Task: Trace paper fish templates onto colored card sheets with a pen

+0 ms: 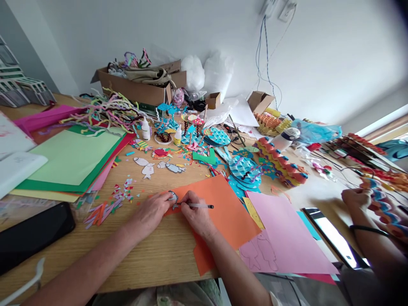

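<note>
Across the orange paper (226, 204) in front of me, my right hand (196, 214) is closed around a pen (200, 205). The pen's tip points left, at the edge of a small fish cutout (173, 196). My left hand (155, 209) presses that cutout down on the paper with its fingertips, fingers together and partly covering it. Other white paper fish cutouts (145, 167) lie on the wooden table beyond my hands. Fish outlines show on a pink sheet (287, 229) to the right of the orange paper.
Coloured sheets (73, 157) and a black phone (38, 233) lie left. Paper scraps (102, 212), glue bottles (145, 129) and blue paper fish (244, 168) spread beyond. At right are another phone (331, 238) and another person's hand (357, 199) on a painted egg-carton strip.
</note>
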The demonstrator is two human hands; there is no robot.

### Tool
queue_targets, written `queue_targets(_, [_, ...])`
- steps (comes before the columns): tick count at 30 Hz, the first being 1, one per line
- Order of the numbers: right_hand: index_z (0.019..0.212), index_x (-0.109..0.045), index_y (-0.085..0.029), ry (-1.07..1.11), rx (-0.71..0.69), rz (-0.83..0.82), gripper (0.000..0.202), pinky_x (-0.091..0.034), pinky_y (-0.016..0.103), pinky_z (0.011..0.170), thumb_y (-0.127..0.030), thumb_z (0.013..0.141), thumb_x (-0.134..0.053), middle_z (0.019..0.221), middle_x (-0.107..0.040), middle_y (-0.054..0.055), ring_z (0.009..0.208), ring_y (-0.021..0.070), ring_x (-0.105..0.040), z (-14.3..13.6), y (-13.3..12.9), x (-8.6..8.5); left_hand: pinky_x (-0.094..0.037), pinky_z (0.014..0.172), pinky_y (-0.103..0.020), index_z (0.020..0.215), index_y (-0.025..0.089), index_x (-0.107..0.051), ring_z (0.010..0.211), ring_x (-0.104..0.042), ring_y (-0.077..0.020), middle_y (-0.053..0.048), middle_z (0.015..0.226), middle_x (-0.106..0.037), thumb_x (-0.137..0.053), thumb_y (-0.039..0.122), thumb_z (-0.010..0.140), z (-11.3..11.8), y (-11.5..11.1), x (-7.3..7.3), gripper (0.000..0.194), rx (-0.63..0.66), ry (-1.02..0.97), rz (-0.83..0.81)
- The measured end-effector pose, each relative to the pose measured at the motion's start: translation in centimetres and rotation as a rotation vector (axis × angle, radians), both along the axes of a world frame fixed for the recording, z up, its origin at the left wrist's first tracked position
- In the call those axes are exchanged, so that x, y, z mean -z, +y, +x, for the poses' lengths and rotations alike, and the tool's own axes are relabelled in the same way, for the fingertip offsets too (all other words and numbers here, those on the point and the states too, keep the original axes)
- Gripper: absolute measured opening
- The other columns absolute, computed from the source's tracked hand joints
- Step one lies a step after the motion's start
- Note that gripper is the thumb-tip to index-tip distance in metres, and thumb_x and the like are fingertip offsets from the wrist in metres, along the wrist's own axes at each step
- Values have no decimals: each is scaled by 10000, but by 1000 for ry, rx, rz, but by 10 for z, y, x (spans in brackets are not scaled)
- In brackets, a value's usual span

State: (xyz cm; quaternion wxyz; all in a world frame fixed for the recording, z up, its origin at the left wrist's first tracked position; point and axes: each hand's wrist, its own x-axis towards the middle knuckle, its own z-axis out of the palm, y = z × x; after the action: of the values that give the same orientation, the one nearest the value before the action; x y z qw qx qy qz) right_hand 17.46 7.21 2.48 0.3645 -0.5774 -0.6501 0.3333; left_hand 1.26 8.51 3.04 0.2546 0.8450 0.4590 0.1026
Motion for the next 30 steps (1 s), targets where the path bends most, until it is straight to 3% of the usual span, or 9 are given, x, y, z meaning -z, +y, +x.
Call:
queue_targets(3, [614, -446, -204, -4, -19, -5, 56, -277, 207, 469, -170, 650, -422, 499, -437, -54, 458, 99, -363, -1, 0, 0, -390, 854, -300, 1046, 204, -587, 956, -491, -196, -32, 1084, -585, -372, 190, 905, 0, 1, -4, 258, 103, 137, 113])
queue_targets(7, [618, -450, -203, -11, -20, -14, 59, -274, 200, 465, -159, 650, -427, 499, -439, -60, 457, 95, -362, -2, 0, 1, -392, 856, -277, 1048, 200, -590, 977, -465, -187, -24, 1079, -583, -402, 206, 911, -2, 4, -3, 233, 168, 147, 176])
queue_targets(30, [613, -447, -198, -86, -36, 19, 95, -300, 199, 488, -133, 674, -414, 530, -477, -45, 476, 95, -400, 2, -7, -3, -390, 894, -305, 1097, 215, -556, 988, -470, -189, -25, 1053, -577, -437, 151, 885, -5, -2, 9, 251, 149, 156, 245])
